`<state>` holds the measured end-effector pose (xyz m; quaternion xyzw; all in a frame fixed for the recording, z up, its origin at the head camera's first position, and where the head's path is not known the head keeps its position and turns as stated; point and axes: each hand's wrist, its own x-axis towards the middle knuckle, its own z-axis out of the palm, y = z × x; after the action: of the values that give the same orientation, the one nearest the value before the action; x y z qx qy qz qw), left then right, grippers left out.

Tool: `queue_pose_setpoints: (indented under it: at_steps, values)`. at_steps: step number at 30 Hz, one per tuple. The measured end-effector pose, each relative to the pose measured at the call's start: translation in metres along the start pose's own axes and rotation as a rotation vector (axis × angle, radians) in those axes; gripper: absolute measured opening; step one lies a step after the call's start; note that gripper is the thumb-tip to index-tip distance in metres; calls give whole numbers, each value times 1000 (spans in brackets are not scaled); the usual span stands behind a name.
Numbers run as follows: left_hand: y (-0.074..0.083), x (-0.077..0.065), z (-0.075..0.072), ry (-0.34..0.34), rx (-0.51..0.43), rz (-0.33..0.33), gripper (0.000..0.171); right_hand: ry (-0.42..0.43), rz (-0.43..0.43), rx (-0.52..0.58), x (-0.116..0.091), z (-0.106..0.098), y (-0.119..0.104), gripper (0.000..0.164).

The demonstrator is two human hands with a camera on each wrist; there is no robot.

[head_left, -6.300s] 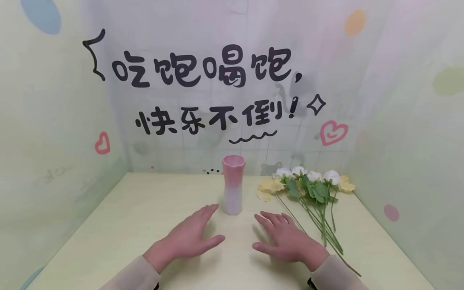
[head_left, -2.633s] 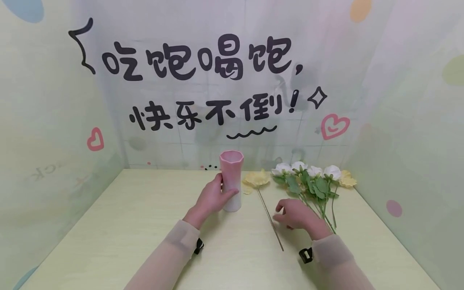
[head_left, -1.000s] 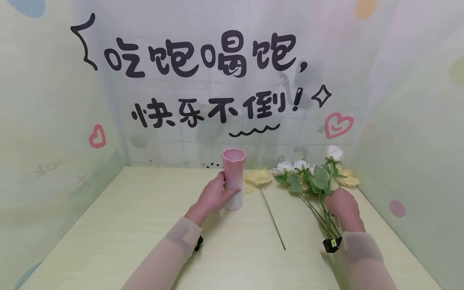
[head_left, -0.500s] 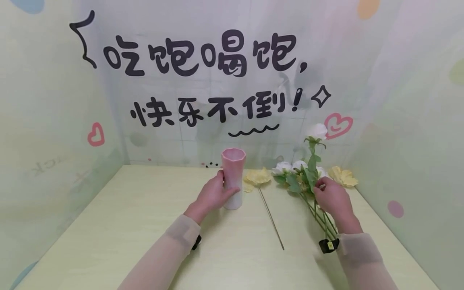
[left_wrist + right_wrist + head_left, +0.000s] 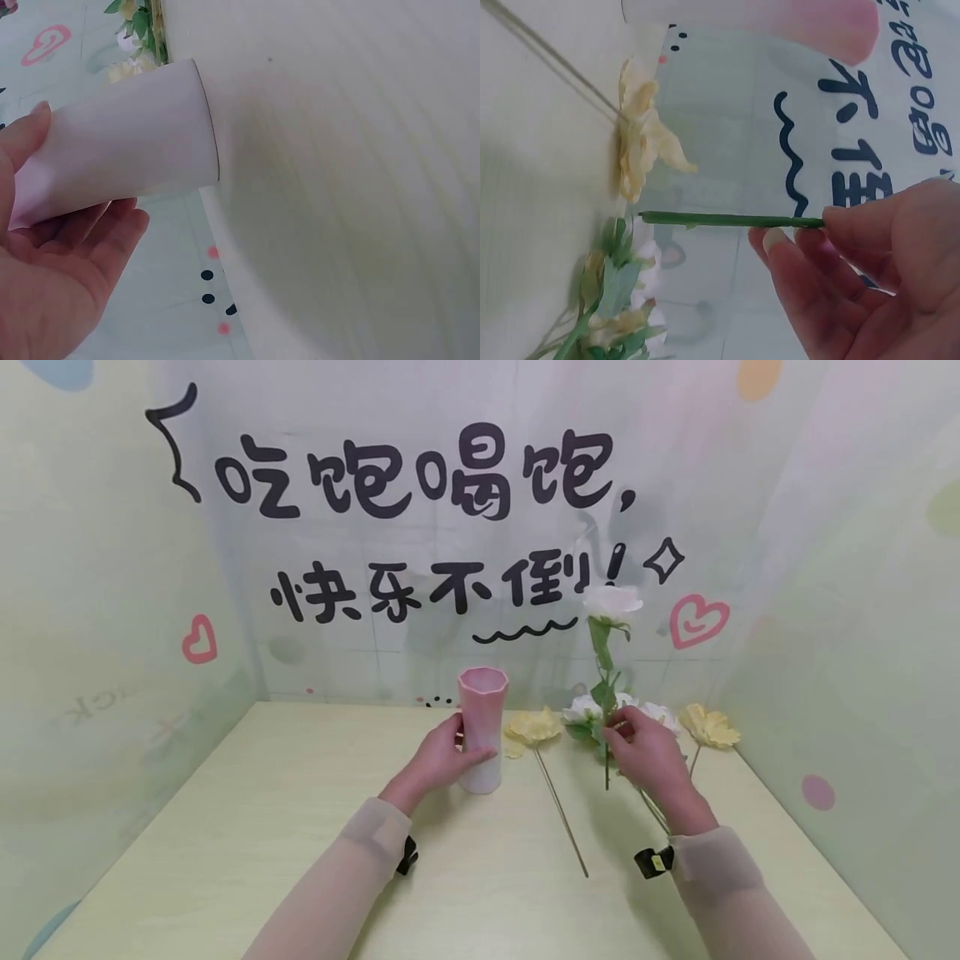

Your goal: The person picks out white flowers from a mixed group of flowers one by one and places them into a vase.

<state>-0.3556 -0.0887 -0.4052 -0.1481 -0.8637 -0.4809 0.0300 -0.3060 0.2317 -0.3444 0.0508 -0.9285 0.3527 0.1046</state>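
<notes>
A pink-and-white vase [image 5: 482, 727] stands upright on the table, its wavy mouth facing up. My left hand [image 5: 437, 758] holds it from the left, thumb across the front; in the left wrist view the fingers curl round the vase [image 5: 135, 142]. To its right, my right hand [image 5: 652, 758] pinches the green stem of a white rose [image 5: 613, 602]. The rose is upright, its head above the vase's rim. In the right wrist view the cut end of the stem [image 5: 727, 220] points at the table, apart from it, between thumb and fingers of the right hand [image 5: 877, 270].
A yellow flower [image 5: 534, 727] lies just right of the vase, its thin stem toward me. Behind my right hand lie several white roses [image 5: 582, 708] with green leaves and another yellow flower [image 5: 710, 727]. A printed cloth wall [image 5: 375, 668] stands behind the table [image 5: 225, 827].
My left hand took hold of the vase, and a yellow flower was moved beside it. My right hand then picked a white rose from the pile, lifted it and carried it left.
</notes>
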Motion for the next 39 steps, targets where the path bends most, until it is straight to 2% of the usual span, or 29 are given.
queue_pose_setpoints:
  at_steps: [6,10,14,20,27,34,39]
  values:
    - [-1,-2,3,-8,-41,-37,65,-7,-56,21,5,9,-18,25]
    - [-1,-3,5,-2,-50,-30,65,19,-112,10,13,11,-31,25]
    - [-3,-3,6,-4,-56,-22,65,30,-135,8,22,8,-47,24]
    - [-5,-4,6,0,-57,-5,66,12,-136,67,36,3,-75,26]
    - [-5,-3,5,-9,-39,-3,67,67,-192,140,54,-4,-109,27]
    - [-5,-2,3,-10,-36,-6,68,57,-210,294,58,-3,-145,22]
    - [-6,-2,2,-13,-41,-8,69,17,-272,243,56,7,-156,18]
